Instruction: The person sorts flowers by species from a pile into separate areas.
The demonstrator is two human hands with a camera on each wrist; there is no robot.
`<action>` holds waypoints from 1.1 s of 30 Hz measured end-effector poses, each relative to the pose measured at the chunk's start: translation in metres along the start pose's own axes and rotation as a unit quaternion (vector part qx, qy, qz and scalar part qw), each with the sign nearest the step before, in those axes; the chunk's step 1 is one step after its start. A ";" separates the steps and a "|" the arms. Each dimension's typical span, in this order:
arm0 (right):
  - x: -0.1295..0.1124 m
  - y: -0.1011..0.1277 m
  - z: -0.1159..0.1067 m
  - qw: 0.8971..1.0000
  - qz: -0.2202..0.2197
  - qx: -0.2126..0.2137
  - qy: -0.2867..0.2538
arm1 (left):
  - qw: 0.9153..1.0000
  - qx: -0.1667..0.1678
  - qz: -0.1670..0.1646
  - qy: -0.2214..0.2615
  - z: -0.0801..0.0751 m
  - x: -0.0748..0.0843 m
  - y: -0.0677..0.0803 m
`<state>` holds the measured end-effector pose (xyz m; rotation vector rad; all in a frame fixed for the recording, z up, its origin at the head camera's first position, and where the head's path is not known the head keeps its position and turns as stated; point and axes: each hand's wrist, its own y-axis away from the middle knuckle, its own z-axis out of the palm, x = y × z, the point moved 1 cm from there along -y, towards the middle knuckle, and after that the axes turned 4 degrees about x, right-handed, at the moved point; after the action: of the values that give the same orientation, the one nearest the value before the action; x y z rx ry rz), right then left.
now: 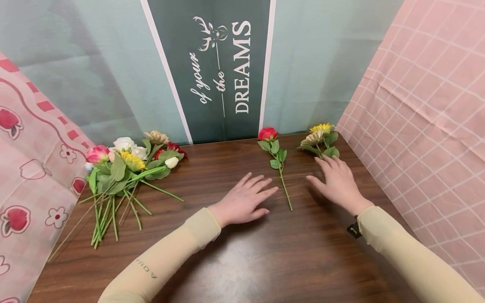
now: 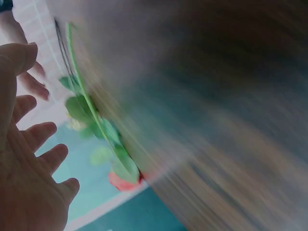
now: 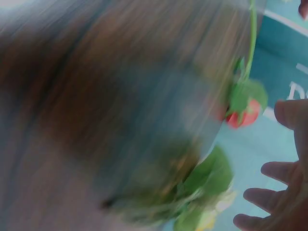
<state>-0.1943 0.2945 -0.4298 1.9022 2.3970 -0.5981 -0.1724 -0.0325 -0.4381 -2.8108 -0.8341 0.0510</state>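
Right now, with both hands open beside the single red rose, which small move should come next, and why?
Probably the left hand should pinch the red rose's green stem: it lies just right of those fingertips, untouched, while the right hand rests flat farther off.

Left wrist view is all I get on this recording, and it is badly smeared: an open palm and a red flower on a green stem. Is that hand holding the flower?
Observer: No. In the head view the left hand lies flat on the table, and the red flower lies just to its right, untouched.
Operator: Where is the other hand?
Observer: The right hand is spread beyond the stem, its fingertips by a yellow and beige flower pair.
Operator: Any other flowers?
Observer: A loose bunch of mixed flowers lies at the table's left end, away from both hands.
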 end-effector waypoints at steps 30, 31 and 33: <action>-0.259 -0.015 0.083 0.944 -0.293 -0.149 -0.002 | 0.927 0.066 -0.368 -0.040 -0.102 -0.185 0.297; -0.268 -0.015 0.085 0.942 -0.300 -0.154 -0.001 | 0.921 0.057 -0.383 -0.034 -0.105 -0.188 0.306; -0.284 -0.014 0.088 0.936 -0.314 -0.162 0.002 | 0.912 0.042 -0.407 -0.016 -0.109 -0.193 0.323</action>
<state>-0.1536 -0.0006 -0.4353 1.0001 2.8717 -0.1751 -0.1514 -0.4222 -0.4038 -2.1686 -1.8723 0.0015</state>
